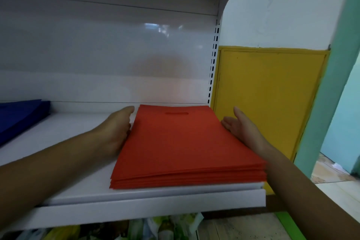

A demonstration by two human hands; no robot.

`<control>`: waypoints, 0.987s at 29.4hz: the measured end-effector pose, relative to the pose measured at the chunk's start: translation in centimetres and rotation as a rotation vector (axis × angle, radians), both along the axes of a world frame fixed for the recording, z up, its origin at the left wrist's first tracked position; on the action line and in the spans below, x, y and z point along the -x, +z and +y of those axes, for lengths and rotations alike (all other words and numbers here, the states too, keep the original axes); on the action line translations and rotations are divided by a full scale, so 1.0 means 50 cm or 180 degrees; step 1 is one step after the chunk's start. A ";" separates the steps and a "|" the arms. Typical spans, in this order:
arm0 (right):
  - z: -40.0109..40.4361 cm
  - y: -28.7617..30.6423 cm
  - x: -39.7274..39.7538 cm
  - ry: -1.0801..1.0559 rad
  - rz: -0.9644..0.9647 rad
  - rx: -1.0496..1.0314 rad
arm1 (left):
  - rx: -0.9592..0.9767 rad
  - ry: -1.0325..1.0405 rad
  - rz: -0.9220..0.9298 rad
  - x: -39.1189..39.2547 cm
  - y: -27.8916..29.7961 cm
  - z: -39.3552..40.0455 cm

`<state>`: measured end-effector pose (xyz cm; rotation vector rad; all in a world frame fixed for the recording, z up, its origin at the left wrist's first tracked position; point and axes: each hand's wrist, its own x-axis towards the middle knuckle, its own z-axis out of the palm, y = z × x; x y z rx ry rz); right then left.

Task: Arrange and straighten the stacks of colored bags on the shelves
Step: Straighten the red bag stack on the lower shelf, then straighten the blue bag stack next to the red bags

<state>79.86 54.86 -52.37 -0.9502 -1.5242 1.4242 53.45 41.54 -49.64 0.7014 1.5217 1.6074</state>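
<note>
You're facing a white shelf (pixel 81 138) w/ a glossy back panel (pixel 107 48), a slotted upright (pixel 214 60) at its right end, and a yellow panel (pixel 268 91) on the wall beyond that. The red bag stack (pixel 185 146) sits at the shelf's right end, handle slot toward the back, near edge just short of the shelf's front lip (pixel 155 202). A blue bag stack (pixel 19 115) lies well apart on the far left, angled, partly cut off by the frame. Your left hand (pixel 115 130) is flat against the red stack's left side, fingers straight, gripping nothing. Your right hand (pixel 239 128) is open too, palm facing in, fingers at the stack's right edge; can't tell if it's truly touching. Risks, as I judge them: the stack's right side is about flush w/ the shelf's right end, so a hard shove from the left could send bags off that side. The near-edge layers look fanned, so squeezing the sides only won't square them; uneven pressure could buckle the thin top bags. Room: lots of bare shelf to the left btwn red and blue, some space behind toward the back panel, almost none right or front. Nudging left/back looks safest.
</note>
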 end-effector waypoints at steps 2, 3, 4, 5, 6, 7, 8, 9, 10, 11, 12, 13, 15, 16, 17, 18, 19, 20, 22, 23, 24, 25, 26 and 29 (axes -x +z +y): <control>-0.022 -0.004 -0.008 0.0037 0.0410 0.0321 | -0.0081 -0.0178 -0.0169 0.027 0.000 -0.015; -0.042 -0.002 -0.014 0.0116 0.0461 0.0408 | -0.0063 -0.0157 -0.0133 0.046 -0.003 -0.022; -0.065 0.001 -0.020 0.0190 0.0437 0.0420 | -0.0018 -0.0225 -0.0110 0.057 -0.003 -0.037; -0.088 0.005 -0.025 0.0215 0.0343 0.0399 | 0.0014 -0.0298 -0.0038 0.065 -0.001 -0.051; -0.115 0.009 -0.037 0.0236 0.0228 0.0286 | 0.0017 -0.0327 0.0048 0.063 0.004 -0.073; -0.146 0.017 -0.049 0.0223 0.0041 0.0078 | -0.0007 -0.0347 0.0102 0.061 0.008 -0.093; -0.180 0.030 -0.057 0.0177 -0.0209 -0.0191 | -0.0097 -0.0394 0.0157 0.055 0.012 -0.118; -0.216 0.045 -0.060 0.0059 -0.0472 -0.0498 | -0.0138 -0.0370 0.0253 0.049 0.015 -0.139; -0.246 0.059 -0.059 -0.0048 -0.0714 -0.0823 | -0.0235 -0.0343 0.0436 0.042 0.019 -0.163; -0.275 0.071 -0.058 -0.0152 -0.1012 -0.1258 | -0.0364 -0.0305 0.0683 0.035 0.022 -0.190; -0.306 0.080 -0.054 -0.0349 -0.1425 -0.1851 | -0.0498 -0.0299 0.0947 0.030 0.022 -0.217; -0.340 0.099 -0.034 -0.0587 -0.1873 -0.2592 | -0.0670 -0.0187 0.1157 0.035 0.028 -0.260; -0.395 0.110 -0.009 -0.0874 -0.2036 -0.3348 | -0.0855 -0.0127 0.1291 0.031 0.030 -0.303; -0.422 0.116 0.019 -0.0648 -0.1781 -0.3265 | -0.0938 -0.0026 0.1275 0.039 0.032 -0.334; -0.448 0.116 0.054 -0.0240 -0.1467 -0.2998 | -0.1011 0.0072 0.1249 0.052 0.029 -0.368; -0.472 0.112 0.089 0.0195 -0.1240 -0.2665 | -0.1069 0.0153 0.1244 0.064 0.025 -0.396; -0.489 0.104 0.126 0.0507 -0.1148 -0.2427 | -0.1089 0.0219 0.1243 0.075 0.020 -0.422; -0.506 0.093 0.166 0.0777 -0.1128 -0.2287 | -0.1096 0.0319 0.1232 0.090 0.014 -0.448; -0.534 0.066 0.253 0.1239 -0.1074 -0.1964 | -0.1127 0.0583 0.1187 0.121 -0.007 -0.509; -0.540 0.053 0.291 0.1372 -0.1006 -0.1764 | -0.1157 0.0687 0.1116 0.135 -0.015 -0.534; -0.542 0.043 0.324 0.1436 -0.0947 -0.1623 | -0.1185 0.0802 0.1017 0.149 -0.023 -0.557; -0.543 0.036 0.359 0.1476 -0.0932 -0.1544 | -0.1226 0.0953 0.0978 0.163 -0.031 -0.586; -0.546 0.028 0.394 0.1536 -0.0927 -0.1527 | -0.1244 0.1110 0.1016 0.182 -0.039 -0.615; -0.531 -0.017 0.424 0.1645 -0.1109 -0.1921 | -0.1428 0.1543 0.1031 0.230 -0.042 -0.683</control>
